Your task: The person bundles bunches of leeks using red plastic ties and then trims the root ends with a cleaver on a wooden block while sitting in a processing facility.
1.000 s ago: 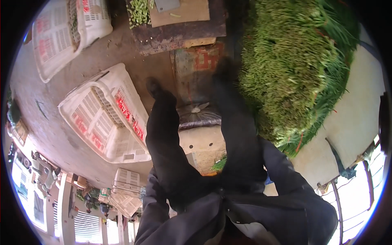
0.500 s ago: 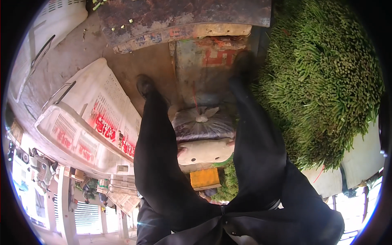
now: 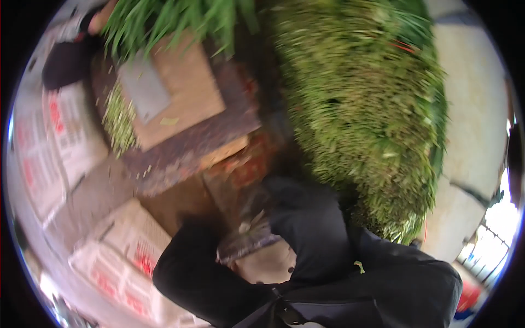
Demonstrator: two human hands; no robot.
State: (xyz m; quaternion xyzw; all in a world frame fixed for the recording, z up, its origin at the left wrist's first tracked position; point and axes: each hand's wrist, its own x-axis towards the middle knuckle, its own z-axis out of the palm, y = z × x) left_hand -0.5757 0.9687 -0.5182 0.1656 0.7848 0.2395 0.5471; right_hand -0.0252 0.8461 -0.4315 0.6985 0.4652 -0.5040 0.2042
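Note:
Neither of my hands shows in the head view; only my dark-clothed legs [image 3: 311, 229] and jacket [image 3: 404, 279] fill its lower part. Ahead of me is a low table [image 3: 235, 117] with a brown board [image 3: 191, 98] on it. A flat grey rectangular plate, like a cleaver blade [image 3: 145, 85], lies on the board. Short cut green stem pieces [image 3: 120, 120] are heaped at the board's left edge. Long green leaves [image 3: 180, 22] lie across its far side. At the far left, a blurred hand [image 3: 100, 21], seemingly another person's, is beside the leaves.
A big pile of green stalks [image 3: 366, 109] rises on my right, with pale slabs [image 3: 470, 136] beyond. White plastic crates with red markings [image 3: 65, 131] stand at the left, another crate [image 3: 120, 262] nearer. A pale, cushion-like seat [image 3: 268, 262] shows between my legs.
The view has swung up and to the right, with blur. The tabletop, board, leaves and other person's hand have come into sight, and the stalk pile sits further left in the picture.

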